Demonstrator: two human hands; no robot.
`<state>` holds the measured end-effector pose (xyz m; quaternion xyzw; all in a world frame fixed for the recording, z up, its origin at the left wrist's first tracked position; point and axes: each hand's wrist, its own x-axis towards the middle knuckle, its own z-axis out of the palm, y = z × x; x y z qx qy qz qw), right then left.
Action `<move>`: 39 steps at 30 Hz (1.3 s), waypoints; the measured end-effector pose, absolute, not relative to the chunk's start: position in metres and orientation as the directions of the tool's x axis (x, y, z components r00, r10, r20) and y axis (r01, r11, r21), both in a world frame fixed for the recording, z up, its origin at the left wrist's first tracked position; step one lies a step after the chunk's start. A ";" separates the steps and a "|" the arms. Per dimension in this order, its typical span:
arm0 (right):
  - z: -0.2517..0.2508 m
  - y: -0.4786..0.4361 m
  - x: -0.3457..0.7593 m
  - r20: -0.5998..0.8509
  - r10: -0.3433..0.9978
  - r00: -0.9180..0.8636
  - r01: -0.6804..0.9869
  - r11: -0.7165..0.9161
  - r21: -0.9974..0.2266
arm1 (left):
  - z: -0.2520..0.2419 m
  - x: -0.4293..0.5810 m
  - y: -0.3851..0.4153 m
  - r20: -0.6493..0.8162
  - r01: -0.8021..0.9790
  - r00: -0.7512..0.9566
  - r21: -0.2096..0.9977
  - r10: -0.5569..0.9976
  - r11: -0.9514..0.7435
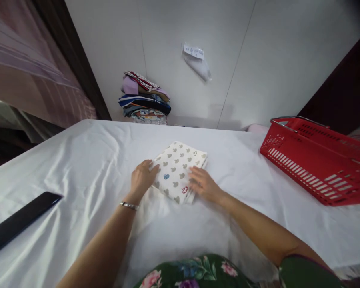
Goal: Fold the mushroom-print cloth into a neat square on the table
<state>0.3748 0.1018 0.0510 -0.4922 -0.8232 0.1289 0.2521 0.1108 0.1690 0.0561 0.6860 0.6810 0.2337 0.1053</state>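
Observation:
A folded cream cloth (pixel 180 168) with small grey prints lies on the white-sheeted table (pixel 93 160). My left hand (pixel 142 179), with a silver bracelet on its wrist, rests on the cloth's left edge, fingers curved over it. My right hand (pixel 202 184) lies flat on the cloth's near right corner, fingers stretched out and slightly smeared by motion.
A red plastic basket (pixel 315 160) stands at the right of the table. A stack of folded clothes (pixel 144 100) sits at the back against the white wall. A long black object (pixel 18 220) lies at the left edge. A paper note (pixel 193 52) hangs on the wall.

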 end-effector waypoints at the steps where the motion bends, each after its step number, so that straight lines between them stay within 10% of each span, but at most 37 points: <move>1: 0.055 0.114 0.381 0.331 0.896 -0.296 0.772 0.429 -0.469 | 0.058 0.106 0.173 0.097 0.878 -0.078 0.479 0.992 0.023; 10: 0.079 0.227 0.413 -0.170 0.984 0.049 0.836 -0.134 -0.533 | 0.066 0.087 0.201 -0.283 0.827 0.012 0.542 0.959 0.150; 21: 0.056 0.189 0.413 -0.348 0.937 0.016 0.541 -0.301 -0.785 | 0.089 0.066 0.251 0.003 0.904 0.040 0.427 0.999 -0.037; 27: 0.038 0.168 0.409 -0.190 0.980 0.054 0.621 -0.182 -0.762 | 0.061 0.059 0.248 0.096 0.885 -0.073 0.465 0.993 0.020; 31: 0.041 0.153 0.419 0.202 0.978 0.061 0.690 0.105 -0.716 | 0.060 0.060 0.192 0.376 0.861 -0.034 0.481 0.926 -0.164; 34: 0.049 0.142 0.420 0.413 0.902 -0.127 0.731 0.366 -0.576 | 0.065 0.067 0.146 0.422 0.810 0.177 0.451 0.889 -0.375; 39: 0.050 0.140 0.411 0.350 0.800 -0.488 0.701 0.598 -0.389 | 0.059 0.081 0.109 0.348 0.801 0.379 0.341 0.858 -0.492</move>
